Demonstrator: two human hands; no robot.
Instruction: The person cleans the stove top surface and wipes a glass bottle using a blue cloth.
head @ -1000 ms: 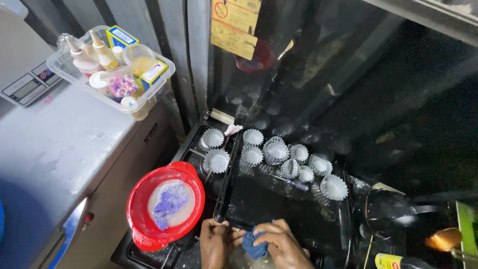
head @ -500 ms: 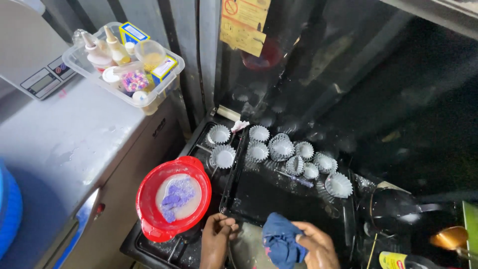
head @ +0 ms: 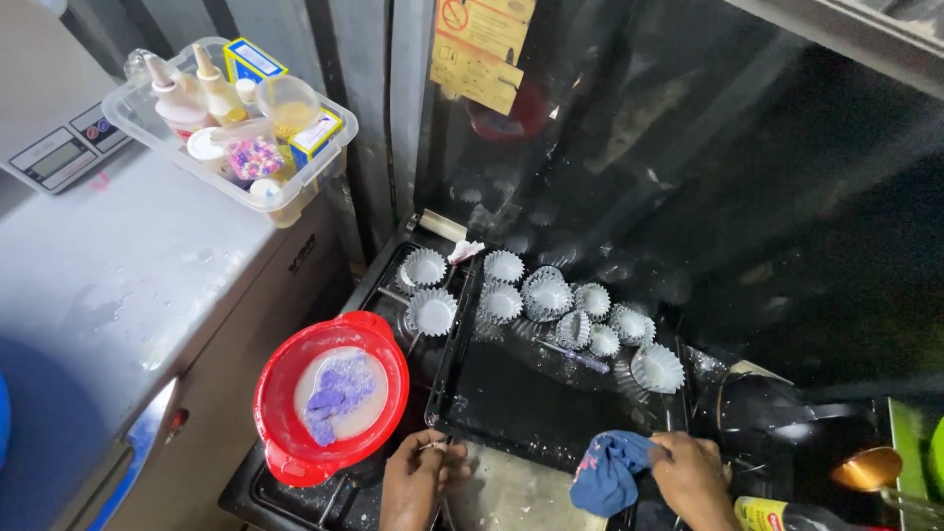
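A: What's in hand?

B: Blue cloth [head: 608,474], bunched up, at the bottom edge of frame, just off the near right corner of the black baking tray [head: 531,398]. Right hand [head: 691,473] is closed on it, fingers wrapped over its right side.

A: Left hand?

B: Left hand [head: 418,475] sits at the tray's near left corner, fingers curled at the rim and touching it. Can't tell whether it truly grips the rim or just rests there, and something small and thin shows at the fingertips, too blurry to name.

A: What's on the tray?

B: Near part is bare dark metal with white smears. The far part carries a cluster of white paper cupcake liners [head: 547,295], all empty, some tipped. A few more liners lie on the stove grate [head: 393,285] left of the tray.

A: Around it?

B: Red bowl [head: 331,395] just left of the tray, on the stove, white batter with a purple blob inside. Left of that, a grey counter [head: 128,285] with a clear plastic tub [head: 228,133] of bottles, boxes and sprinkles near the wall, and a kitchen scale [head: 61,149] beside it. On the right, a dark pot [head: 762,418] and a ladle [head: 870,468], near the right hand. Yellow bottle [head: 777,513] at the bottom edge.
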